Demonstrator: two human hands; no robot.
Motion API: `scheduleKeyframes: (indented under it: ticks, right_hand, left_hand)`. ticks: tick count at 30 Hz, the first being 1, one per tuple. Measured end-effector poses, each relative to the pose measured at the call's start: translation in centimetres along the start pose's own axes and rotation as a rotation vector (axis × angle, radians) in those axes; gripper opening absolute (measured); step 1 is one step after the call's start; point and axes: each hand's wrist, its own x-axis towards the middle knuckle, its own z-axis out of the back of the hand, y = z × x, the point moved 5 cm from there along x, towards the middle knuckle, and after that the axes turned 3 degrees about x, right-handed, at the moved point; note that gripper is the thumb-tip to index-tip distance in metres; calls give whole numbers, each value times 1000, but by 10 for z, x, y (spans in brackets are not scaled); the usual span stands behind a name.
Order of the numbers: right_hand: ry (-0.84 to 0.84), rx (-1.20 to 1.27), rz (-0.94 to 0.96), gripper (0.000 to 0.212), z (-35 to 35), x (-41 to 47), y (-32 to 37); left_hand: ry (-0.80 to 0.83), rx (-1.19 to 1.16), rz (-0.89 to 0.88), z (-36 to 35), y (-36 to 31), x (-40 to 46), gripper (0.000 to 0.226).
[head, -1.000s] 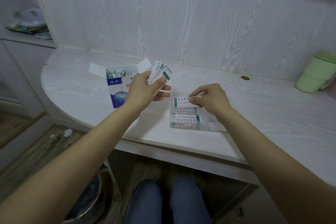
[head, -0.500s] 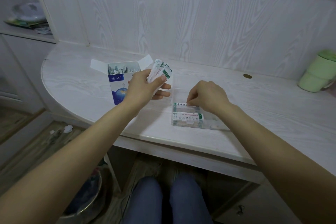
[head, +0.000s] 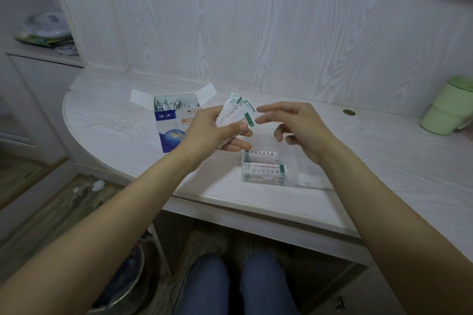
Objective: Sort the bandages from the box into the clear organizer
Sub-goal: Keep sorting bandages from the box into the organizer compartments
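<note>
My left hand (head: 212, 130) grips a fanned stack of wrapped bandages (head: 236, 111), white with green ends, above the desk. Just right of that stack my right hand (head: 297, 125) hovers empty, fingers loosely spread, their tips close to the bandages. Below the hands the clear organizer (head: 266, 169) lies on the desk with several bandages stacked in its left compartment. The blue and white bandage box (head: 171, 123) stands open behind my left hand, more bandages upright inside.
A pale green lidded cup (head: 448, 112) stands at the far right of the white desk (head: 115, 130). A round brass cap (head: 348, 112) sits in the desktop. Plates lie on a shelf (head: 46, 30) at left. A metal basin (head: 122, 286) is on the floor.
My right hand laid a bandage into the organizer, let go and rose empty toward the stack in my left hand. The left hand stayed nearly still.
</note>
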Motion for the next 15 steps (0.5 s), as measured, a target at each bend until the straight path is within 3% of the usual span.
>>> scheduleKeyframes:
  ticks: [9, 15]
  right_hand:
    - [-72, 7, 6, 14, -2, -14, 7]
    - [-98, -20, -78, 11, 9, -21, -14]
  left_hand:
    - [89, 2, -13, -16, -9, -4, 17]
    - [-168, 29, -26, 4, -4, 1, 17]
